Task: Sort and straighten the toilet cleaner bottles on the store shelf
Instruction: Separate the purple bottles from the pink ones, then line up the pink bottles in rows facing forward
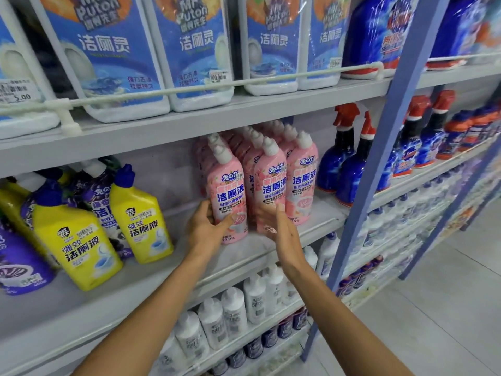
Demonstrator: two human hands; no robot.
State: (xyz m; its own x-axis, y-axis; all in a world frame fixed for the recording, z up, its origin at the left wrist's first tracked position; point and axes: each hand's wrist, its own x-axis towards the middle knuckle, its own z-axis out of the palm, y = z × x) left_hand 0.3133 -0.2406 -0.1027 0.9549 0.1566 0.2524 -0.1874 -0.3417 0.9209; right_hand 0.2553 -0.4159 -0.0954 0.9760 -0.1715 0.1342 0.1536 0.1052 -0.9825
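Pink toilet cleaner bottles (303,180) with white caps are seen standing in tight rows on the middle shelf (322,218), three across at the front. The front left bottle (229,194) is gripped low down by the left hand (206,229), with the thumb laid across its label and the fingers curled behind it. The right hand (282,232) is held flat, fingers straight, against the lower part of the front middle bottle (271,185), and nothing is clasped by it. The two hands are kept apart, one to each bottle. Yellow bottles (141,218) and purple bottles (100,199) are found leaning in disorder further left on the same shelf. Blue spray bottles (349,164) are ranged to the right, and white jugs (113,63) are lined up on the shelf above.
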